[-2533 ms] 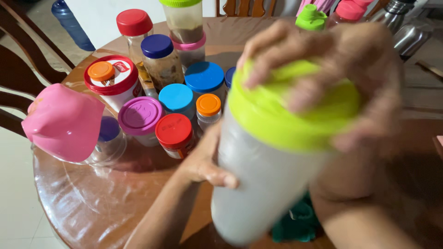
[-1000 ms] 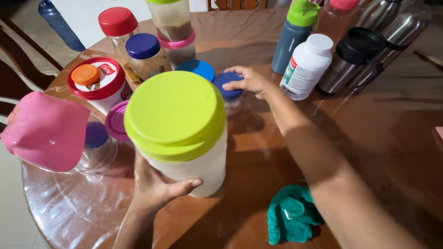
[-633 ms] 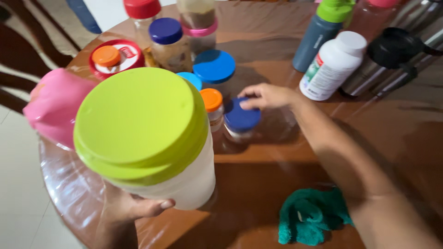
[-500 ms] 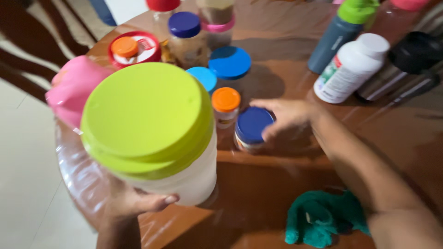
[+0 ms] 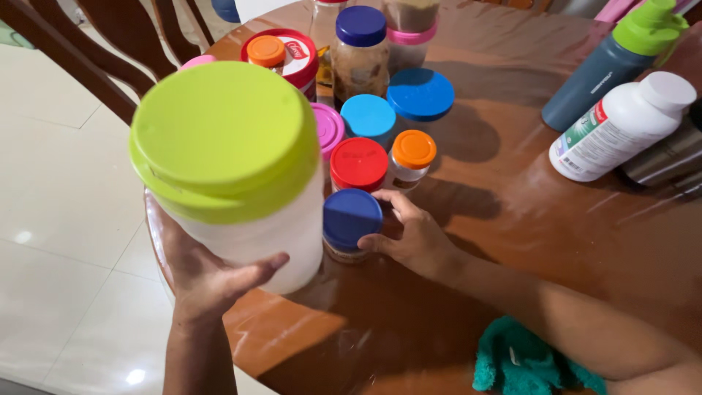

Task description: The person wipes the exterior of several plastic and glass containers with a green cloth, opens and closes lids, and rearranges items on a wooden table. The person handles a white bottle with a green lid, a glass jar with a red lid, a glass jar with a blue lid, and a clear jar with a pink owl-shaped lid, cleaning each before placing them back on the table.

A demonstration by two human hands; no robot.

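My left hand (image 5: 208, 274) holds up a big translucent white container with a lime-green lid (image 5: 223, 135) above the table's near left edge, gripping it from below. My right hand (image 5: 409, 234) is wrapped around a small jar with a dark blue lid (image 5: 351, 218), which stands on the brown round table (image 5: 512, 219). Just behind that jar stand a red-lidded jar (image 5: 358, 162) and a small orange-lidded jar (image 5: 413, 150).
Further back are jars with light blue (image 5: 368, 115), blue (image 5: 420, 93), purple-pink (image 5: 329, 128) and dark blue (image 5: 360, 25) lids and a red-rimmed tub (image 5: 289, 51). A white bottle (image 5: 621, 128) and a grey bottle with green cap (image 5: 610, 62) stand right. A teal cloth (image 5: 526, 362) lies near.
My right hand has dragged the dark-blue-lidded jar toward me, in front of the red-lidded jar. The big container stays lifted in my left hand; the view has shifted left.
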